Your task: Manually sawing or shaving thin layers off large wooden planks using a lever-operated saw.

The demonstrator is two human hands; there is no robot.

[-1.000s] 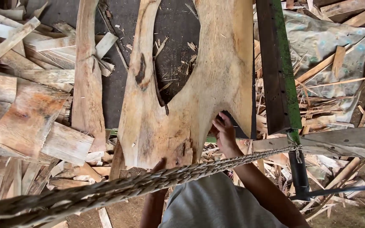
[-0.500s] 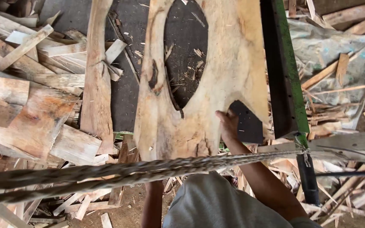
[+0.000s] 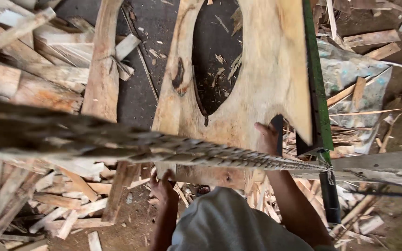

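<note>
A big pale wooden slab (image 3: 266, 69) with a long oval hole cut through it stands over the dark ground. My left hand (image 3: 164, 188) grips its lower left edge from below. At a dark notch in the slab's lower right edge, my right hand (image 3: 266, 137) holds on, fingers curled round the wood. A thick twisted rope (image 3: 201, 155) runs across the view in front of both arms and hides part of the slab's bottom.
A green metal bar (image 3: 319, 107) runs down along the slab's right edge. A narrow plank (image 3: 101, 79) lies to the left, beside a heap of rough offcuts (image 3: 33, 93). Splinters (image 3: 66, 200) litter the ground; a grey sheet (image 3: 350, 69) and a timber beam (image 3: 382, 167) lie right.
The slab sits farther right and closer in view, both hands still on it. The rope has risen in the frame, crossing higher and looming larger at the left.
</note>
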